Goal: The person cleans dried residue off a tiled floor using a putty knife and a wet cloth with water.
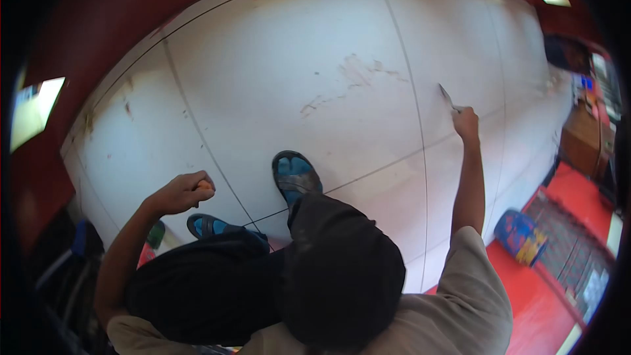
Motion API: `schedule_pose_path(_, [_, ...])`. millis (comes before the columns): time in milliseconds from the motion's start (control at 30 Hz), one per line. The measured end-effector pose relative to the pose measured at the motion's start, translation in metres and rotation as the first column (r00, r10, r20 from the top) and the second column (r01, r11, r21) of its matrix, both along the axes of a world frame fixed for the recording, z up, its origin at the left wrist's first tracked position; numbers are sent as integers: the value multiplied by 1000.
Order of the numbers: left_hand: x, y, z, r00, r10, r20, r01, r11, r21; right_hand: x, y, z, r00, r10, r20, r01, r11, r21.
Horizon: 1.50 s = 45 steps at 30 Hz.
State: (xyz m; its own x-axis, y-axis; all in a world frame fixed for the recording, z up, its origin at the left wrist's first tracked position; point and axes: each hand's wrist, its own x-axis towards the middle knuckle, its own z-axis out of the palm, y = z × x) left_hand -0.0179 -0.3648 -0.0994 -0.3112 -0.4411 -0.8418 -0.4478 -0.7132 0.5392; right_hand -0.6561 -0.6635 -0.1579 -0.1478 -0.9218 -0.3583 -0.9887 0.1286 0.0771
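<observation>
My right hand (465,123), on an outstretched arm, is closed round the handle of a slim, pointed metal-bladed tool (446,96). The blade points up and to the left, over the pale tiled floor (250,79). Nearer my body on the left, my left hand (184,192) is closed on a small orange object (205,185); most of it is hidden by the fingers. A patch of brownish smears (355,75) marks the tiles to the left of the blade. Between my hands, a foot in a dark sandal and teal sock (296,171) rests on the floor.
A blue patterned bucket-like container (520,236) stands at the right by a red surface (526,302) and a grey mat (565,236). A brown wooden box-shaped piece (580,137) is farther back. Dark red walls (85,20) border the floor. Dark gear (69,256) sits at lower left.
</observation>
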Motion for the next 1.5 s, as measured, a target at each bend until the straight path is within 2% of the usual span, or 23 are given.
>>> schedule_pose_path(67, [14,21,-8,990,-84,113,94,992,-90,36,-15,12,989,146,15,-146,989,-5])
schedule_pose_path(100, [21,37,-13,975,-123,184,151,977,-148,73,-6,23,991,131,30,-130,991,-41])
schedule_pose_path(133, [23,48,-12,964,-99,246,131,984,-120,110,16,32,994,102,41,-99,992,-76])
schedule_pose_path(167, [25,69,-21,950,-90,300,138,980,-143,135,43,29,982,191,14,-187,974,-131])
schedule_pose_path(233, [30,115,-61,909,-90,406,181,965,-191,193,100,30,966,260,-1,-259,961,99])
schedule_pose_path(267, [31,135,-77,893,-67,444,185,956,-227,223,130,38,940,309,143,-324,941,93])
schedule_pose_path(300, [31,144,-78,897,-37,441,154,961,-231,236,149,30,905,395,156,-411,906,95])
schedule_pose_path(367, [33,157,-81,893,41,448,78,966,-245,265,153,18,887,451,101,-458,886,68])
schedule_pose_path(467, [45,161,-86,853,62,519,101,955,-280,317,107,4,830,536,152,-532,844,-71])
schedule_pose_path(567, [58,151,-92,810,96,579,121,938,-325,329,92,12,816,552,172,-553,832,-45])
schedule_pose_path(700, [67,148,-103,734,150,662,152,914,-376,305,146,14,866,487,110,-497,864,86])
schedule_pose_path(767, [67,145,-110,721,140,679,202,895,-399,342,118,16,847,519,114,-523,852,2])
schedule_pose_path(833, [71,144,-113,706,157,690,224,876,-428,390,57,-3,832,555,21,-555,832,-19])
schedule_pose_path(900, [71,145,-110,699,140,701,191,908,-373,439,27,-1,833,545,94,-536,837,-112])
schedule_pose_path(1000, [56,163,-122,640,295,710,64,900,-432,482,73,17,794,596,120,-587,803,-108])
schedule_pose_path(1033, [53,168,-123,623,353,698,6,890,-456,503,111,25,827,558,66,-552,828,-97])
schedule_pose_path(1100, [43,179,-132,566,482,669,-82,840,-537,528,165,35,622,759,190,-763,643,-68])
schedule_pose_path(1133, [40,182,-133,535,521,665,-100,821,-563,546,190,49,560,795,232,-811,583,-39])
schedule_pose_path(1200, [40,187,-131,518,553,653,-115,801,-587,580,230,81,450,844,292,-886,462,29])
schedule_pose_path(1300, [28,199,-132,505,596,624,-117,764,-635,595,236,79,245,829,502,-968,235,86])
schedule_pose_path(1400, [26,206,-137,463,642,612,-83,718,-691,599,232,22,87,887,453,-990,126,-57])
schedule_pose_path(1500, [16,217,-144,397,690,605,-59,677,-733,599,237,-20,-7,931,365,-1000,-8,1])
